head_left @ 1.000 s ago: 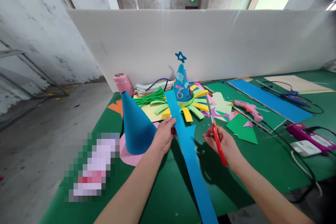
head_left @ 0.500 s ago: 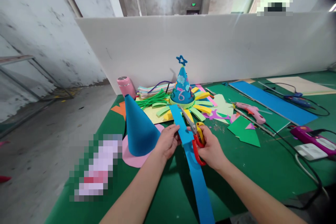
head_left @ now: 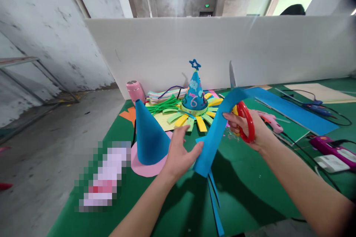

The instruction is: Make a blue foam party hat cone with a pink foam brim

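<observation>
Blue strip [head_left: 215, 139], gripped with scissors [head_left: 249, 120] in the right hand [head_left: 258, 131], left hand [head_left: 179, 153] spread beside its lower end, perhaps touching.

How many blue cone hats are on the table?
2. One plain blue cone hat stands on a pink disc at the left; one decorated blue cone hat stands farther back, near the middle.

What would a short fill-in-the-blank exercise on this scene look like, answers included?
The right hand holds scissors with red and ____ handles. The long strip by the left hand is ____. The plain cone stands on a ____ base. The decorated hat displays the number ____.
Missing words: yellow; blue; pink; six.
</observation>
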Motion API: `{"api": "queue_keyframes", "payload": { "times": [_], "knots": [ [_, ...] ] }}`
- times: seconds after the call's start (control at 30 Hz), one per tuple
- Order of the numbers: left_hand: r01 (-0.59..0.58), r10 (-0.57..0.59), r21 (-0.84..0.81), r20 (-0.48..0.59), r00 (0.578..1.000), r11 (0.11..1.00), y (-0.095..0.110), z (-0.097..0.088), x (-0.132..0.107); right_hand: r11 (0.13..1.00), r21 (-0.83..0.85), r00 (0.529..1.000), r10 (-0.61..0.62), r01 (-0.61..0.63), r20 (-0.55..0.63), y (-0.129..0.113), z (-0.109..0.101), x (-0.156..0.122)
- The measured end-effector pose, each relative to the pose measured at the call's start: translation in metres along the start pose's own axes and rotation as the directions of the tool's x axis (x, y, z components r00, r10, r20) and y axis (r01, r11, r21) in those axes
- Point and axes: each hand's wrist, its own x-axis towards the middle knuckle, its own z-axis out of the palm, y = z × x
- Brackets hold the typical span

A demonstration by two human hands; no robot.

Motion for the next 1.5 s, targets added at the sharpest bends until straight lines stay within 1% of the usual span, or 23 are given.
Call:
{"api": "queue_keyframes", "payload": {
  "times": [0.03, 0.07, 0.1, 0.13, 0.17, 0.23, 0.3, 0.33, 0.4, 0.5, 0.6, 0.67, 0.73, 0.8, 0.87, 0.97, 1.03, 1.13, 1.23, 1.37, 1.43, 1.5],
  "knots": [
    [0.051, -0.044, -0.059, 0.120, 0.992, 0.997, 0.002, 0.001, -0.002, 1.000, 0.012, 1.000, 0.023, -0.023, 0.018, -0.002, -0.001, 0.000],
    [0.148, -0.110, -0.135, 0.257, 0.960, 0.980, 0.003, 0.001, -0.005, 0.999, 0.021, 0.998, 0.048, -0.049, 0.032, -0.003, 0.000, 0.000],
    [0.265, -0.173, -0.200, 0.386, 0.906, 0.943, 0.004, 0.003, -0.008, 0.997, 0.029, 0.996, 0.073, -0.074, 0.044, -0.002, 0.000, -0.001],
    [0.374, -0.224, -0.242, 0.481, 0.848, 0.895, 0.004, 0.004, -0.013, 0.995, 0.034, 0.994, 0.097, -0.098, 0.053, 0.000, 0.001, -0.001],
    [0.454, -0.266, -0.264, 0.529, 0.806, 0.851, 0.003, 0.006, -0.019, 0.992, 0.038, 0.991, 0.117, -0.119, 0.061, 0.003, 0.003, -0.002],
    [0.538, -0.322, -0.286, 0.553, 0.769, 0.793, 0.001, 0.009, -0.032, 0.988, 0.039, 0.986, 0.148, -0.152, 0.079, 0.012, 0.007, -0.003],
    [0.595, -0.373, -0.292, 0.557, 0.742, 0.749, -0.002, 0.013, -0.045, 0.983, 0.035, 0.979, 0.177, -0.181, 0.100, 0.021, 0.013, -0.004],
    [0.615, -0.397, -0.295, 0.549, 0.736, 0.731, -0.003, 0.015, -0.052, 0.980, 0.030, 0.975, 0.192, -0.196, 0.111, 0.027, 0.017, -0.004],
    [0.649, -0.453, -0.327, 0.505, 0.734, 0.687, -0.006, 0.020, -0.065, 0.974, 0.017, 0.966, 0.223, -0.227, 0.128, 0.038, 0.026, -0.003],
    [0.691, -0.510, -0.408, 0.473, 0.719, 0.596, -0.013, 0.025, -0.079, 0.963, -0.016, 0.954, 0.268, -0.268, 0.131, 0.058, 0.039, 0.001],
    [0.696, -0.548, -0.472, 0.431, 0.717, 0.541, -0.022, 0.027, -0.084, 0.950, -0.063, 0.946, 0.312, -0.307, 0.091, 0.075, 0.043, 0.004],
    [0.694, -0.570, -0.507, 0.405, 0.715, 0.510, -0.028, 0.027, -0.083, 0.945, -0.078, 0.946, 0.321, -0.317, 0.051, 0.080, 0.037, 0.002],
    [0.698, -0.585, -0.531, 0.399, 0.706, 0.480, -0.033, 0.026, -0.079, 0.946, -0.071, 0.947, 0.319, -0.317, 0.026, 0.079, 0.027, -0.005],
    [0.699, -0.591, -0.553, 0.401, 0.700, 0.453, -0.034, 0.025, -0.075, 0.944, -0.054, 0.945, 0.325, -0.324, 0.019, 0.075, 0.015, -0.018],
    [0.693, -0.584, -0.577, 0.406, 0.703, 0.432, -0.034, 0.024, -0.071, 0.934, -0.046, 0.934, 0.356, -0.355, 0.021, 0.070, 0.006, -0.036],
    [0.686, -0.577, -0.579, 0.403, 0.710, 0.440, -0.033, 0.026, -0.068, 0.906, -0.055, 0.906, 0.422, -0.421, 0.029, 0.069, 0.005, -0.066],
    [0.681, -0.584, -0.561, 0.380, 0.717, 0.471, -0.034, 0.028, -0.069, 0.892, -0.057, 0.892, 0.451, -0.449, 0.037, 0.075, 0.011, -0.082],
    [0.665, -0.589, -0.547, 0.344, 0.732, 0.508, -0.035, 0.031, -0.071, 0.891, -0.045, 0.889, 0.454, -0.452, 0.066, 0.085, 0.024, -0.096],
    [0.653, -0.589, -0.549, 0.322, 0.741, 0.521, -0.036, 0.031, -0.071, 0.898, -0.019, 0.894, 0.439, -0.439, 0.090, 0.090, 0.037, -0.099],
    [0.635, -0.578, -0.575, 0.313, 0.754, 0.516, -0.032, 0.025, -0.072, 0.904, 0.020, 0.902, 0.424, -0.427, 0.087, 0.090, 0.048, -0.097],
    [0.640, -0.569, -0.575, 0.333, 0.752, 0.510, -0.029, 0.023, -0.074, 0.903, 0.036, 0.902, 0.424, -0.428, 0.083, 0.089, 0.052, -0.096],
    [0.658, -0.567, -0.552, 0.359, 0.742, 0.512, -0.027, 0.021, -0.077, 0.899, 0.050, 0.899, 0.430, -0.435, 0.086, 0.088, 0.055, -0.095]
  ]
}}
